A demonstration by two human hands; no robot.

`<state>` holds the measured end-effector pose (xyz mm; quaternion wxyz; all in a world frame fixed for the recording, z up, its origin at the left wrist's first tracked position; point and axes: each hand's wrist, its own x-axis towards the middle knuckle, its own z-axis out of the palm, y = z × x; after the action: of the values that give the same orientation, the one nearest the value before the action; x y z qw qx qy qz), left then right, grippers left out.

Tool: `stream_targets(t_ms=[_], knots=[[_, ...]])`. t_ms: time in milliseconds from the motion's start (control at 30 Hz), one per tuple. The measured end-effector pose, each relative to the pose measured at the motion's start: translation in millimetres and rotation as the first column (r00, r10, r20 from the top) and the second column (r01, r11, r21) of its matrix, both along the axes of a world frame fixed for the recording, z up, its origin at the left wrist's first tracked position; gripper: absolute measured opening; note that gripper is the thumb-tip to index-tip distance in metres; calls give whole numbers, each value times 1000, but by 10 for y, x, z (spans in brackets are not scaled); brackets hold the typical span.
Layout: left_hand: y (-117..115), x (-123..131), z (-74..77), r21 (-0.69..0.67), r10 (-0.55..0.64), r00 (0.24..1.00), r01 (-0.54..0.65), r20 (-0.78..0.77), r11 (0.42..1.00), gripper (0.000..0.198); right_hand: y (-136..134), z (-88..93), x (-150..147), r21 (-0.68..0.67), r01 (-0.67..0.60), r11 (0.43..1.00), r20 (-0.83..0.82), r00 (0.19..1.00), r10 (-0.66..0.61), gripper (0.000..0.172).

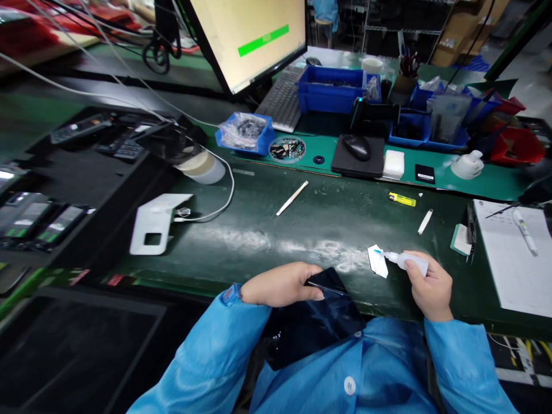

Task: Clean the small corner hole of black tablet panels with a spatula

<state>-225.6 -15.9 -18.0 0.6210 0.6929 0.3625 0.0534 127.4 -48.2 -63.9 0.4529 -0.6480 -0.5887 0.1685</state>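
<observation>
White squeeze bottle (405,262) with a blue tip sits pinched in the right hand (429,284) at four o'clock over a paper scrap (376,260), while the left hand (280,284) clamps a glossy black device (321,322) at six; a hard squeeze could spill liquid.

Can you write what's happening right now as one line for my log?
left hand: black device | right hand: white squeeze bottle | nearby: white paper scrap

A blue plastic parts bin (331,89) sits upper centre of the frame, a black computer mouse (357,148) right of it, and a white paper notepad (513,253) at the right edge.
</observation>
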Motion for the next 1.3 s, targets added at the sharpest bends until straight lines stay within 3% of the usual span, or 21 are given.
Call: stream_targets(t_ms=[667, 833, 1000, 1167, 1300], knots=[[1, -9, -20, -15, -24, 1000, 24, -13, 1000, 20, 6, 21, -6, -31, 12, 999, -68, 998, -14, 31], [4, -4, -16, -14, -30, 999, 30, -28, 999, 17, 1, -12, -2, -56, 30, 998, -171, 985, -39, 31], [16, 18, 44, 26, -36, 999, 37, -20, 999, 13, 40, 31, -9, -28, 7, 1000, -376, 926, -17, 32], [9, 20, 47, 33, -9, 999, 11, -49, 999, 15, 304, 298, 130, 31, -49, 998, -540, 840, 58, 30], [-9, 5, 14, 46, 17, 999, -15, -44, 999, 17, 821, 482, 337, 49, -39, 998, -536, 842, 59, 35]])
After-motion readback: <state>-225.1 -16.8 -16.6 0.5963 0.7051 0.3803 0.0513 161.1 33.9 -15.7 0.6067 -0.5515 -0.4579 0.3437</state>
